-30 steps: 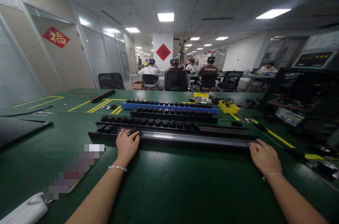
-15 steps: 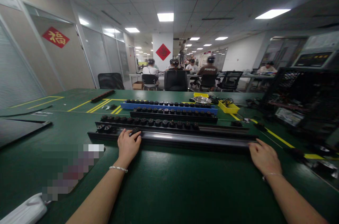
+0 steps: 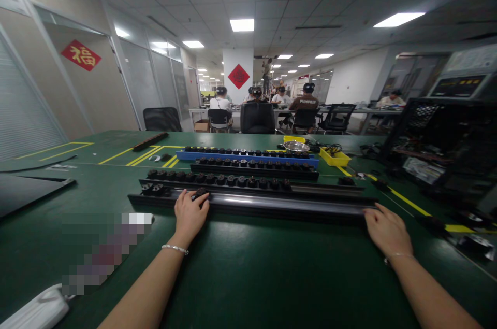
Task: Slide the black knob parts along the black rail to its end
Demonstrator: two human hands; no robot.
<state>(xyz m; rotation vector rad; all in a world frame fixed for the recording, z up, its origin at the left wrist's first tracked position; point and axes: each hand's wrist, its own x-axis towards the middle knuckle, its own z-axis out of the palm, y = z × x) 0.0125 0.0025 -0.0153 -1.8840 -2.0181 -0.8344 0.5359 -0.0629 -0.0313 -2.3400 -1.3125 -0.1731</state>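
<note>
A long black metal rail (image 3: 272, 205) lies crosswise in front of me, its shiny channel facing up. My left hand (image 3: 191, 213) is near its left part, with thumb and fingers closed around a small black socket module (image 3: 201, 194) in the channel. Two more black socket modules (image 3: 152, 189) sit at the rail's left end. My right hand (image 3: 388, 228) grips the rail's right end, its fingertips partly hidden. Just behind lies another black rail (image 3: 330, 190), filled with a row of modules along its left and middle.
Farther back are a shorter black rail (image 3: 256, 170) and a blue rail (image 3: 186, 155), both holding modules. A yellow tray (image 3: 336, 158) with cables and a metal bowl (image 3: 296, 146) stand behind. An open equipment case (image 3: 423, 137) is at right. A blurred-out flat object (image 3: 108, 256) lies front left.
My left hand has slid very slightly right along the rail with the socket module. My right hand stays at the rail's end.
</note>
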